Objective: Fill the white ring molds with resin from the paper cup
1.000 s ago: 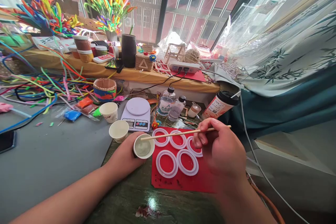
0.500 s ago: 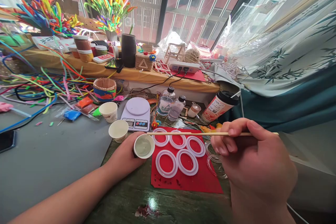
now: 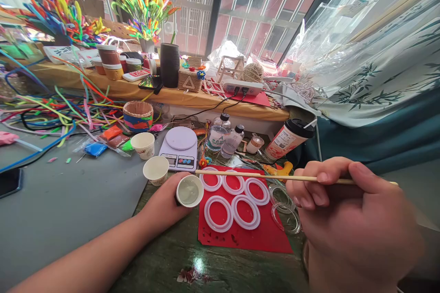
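My left hand (image 3: 168, 198) is wrapped round a paper cup (image 3: 189, 191) that holds a clear liquid. In my right hand (image 3: 350, 210) a thin wooden stick (image 3: 261, 175) is pinched level, its tip just above and right of the cup's rim. Below the stick, several white ring-shaped molds (image 3: 218, 214) lie on a red sheet (image 3: 254, 242). Clear rings (image 3: 286, 217) rest at the sheet's right edge, close to my right hand. Two more paper cups (image 3: 156, 170) (image 3: 143, 145) stand behind my left hand.
A white kitchen scale (image 3: 178, 149) sits behind the molds, with two clear bottles (image 3: 217, 133) (image 3: 233, 142) beside it. A lidded drink cup (image 3: 288, 139) leans at the right. Colourful pipe cleaners (image 3: 65, 114) spread over the left. A power strip (image 3: 242, 87) lies on the ledge.
My right hand has moved right and nearer to me with the stick, uncovering more of the clear rings. The stick's tip has shifted slightly up and right. My left hand stays with the cup.
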Tool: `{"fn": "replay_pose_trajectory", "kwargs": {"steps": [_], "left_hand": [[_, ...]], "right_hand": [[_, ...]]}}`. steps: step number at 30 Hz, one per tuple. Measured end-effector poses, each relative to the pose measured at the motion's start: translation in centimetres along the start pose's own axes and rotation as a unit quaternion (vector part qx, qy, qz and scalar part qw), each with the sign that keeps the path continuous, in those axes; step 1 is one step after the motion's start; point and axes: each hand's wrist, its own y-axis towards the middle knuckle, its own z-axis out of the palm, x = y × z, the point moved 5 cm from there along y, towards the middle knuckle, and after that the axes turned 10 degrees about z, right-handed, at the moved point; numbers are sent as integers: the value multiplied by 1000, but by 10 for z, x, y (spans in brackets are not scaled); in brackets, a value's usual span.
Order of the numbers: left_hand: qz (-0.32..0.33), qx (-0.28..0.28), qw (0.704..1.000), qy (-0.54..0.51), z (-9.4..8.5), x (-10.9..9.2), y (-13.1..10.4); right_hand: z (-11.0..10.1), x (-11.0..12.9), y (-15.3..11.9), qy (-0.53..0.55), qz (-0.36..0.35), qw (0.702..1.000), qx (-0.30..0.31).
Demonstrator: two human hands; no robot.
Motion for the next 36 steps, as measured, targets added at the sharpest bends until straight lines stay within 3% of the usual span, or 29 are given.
{"fn": "replay_pose_trajectory", "kwargs": {"steps": [36], "left_hand": [[-10,4,1000,-8,1,-1,0]], "right_hand": [[-2,1,-1,-8,-4,1000,-1]]}}
